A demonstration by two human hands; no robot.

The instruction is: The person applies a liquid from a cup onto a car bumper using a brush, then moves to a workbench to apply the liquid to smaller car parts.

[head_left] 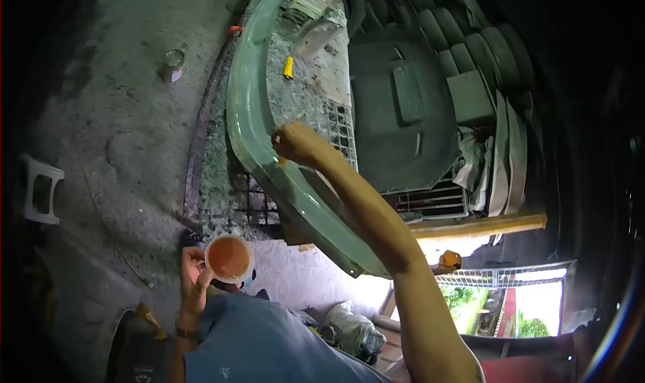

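My left hand [193, 275] grips a round plastic cup [229, 259] by its side. An orange-brown liquid fills much of the cup. My right arm reaches forward across a long, curved, glossy pale-green panel [250, 80]. The fingers of my right hand [297, 144] are closed at the inner edge of the panel's bend. A small orange bit shows just below them, but what they hold is mostly hidden. The panel rests on a rough, stained worktop [289, 104].
A yellow-handled tool [288, 68] lies on the worktop near a metal grate [341, 129]. Beyond stand a large dark panel [400, 107] and stacked tires [480, 54]. A jar [174, 62] and a white stool [42, 189] are on the left floor. A wooden beam [480, 226] juts out right.
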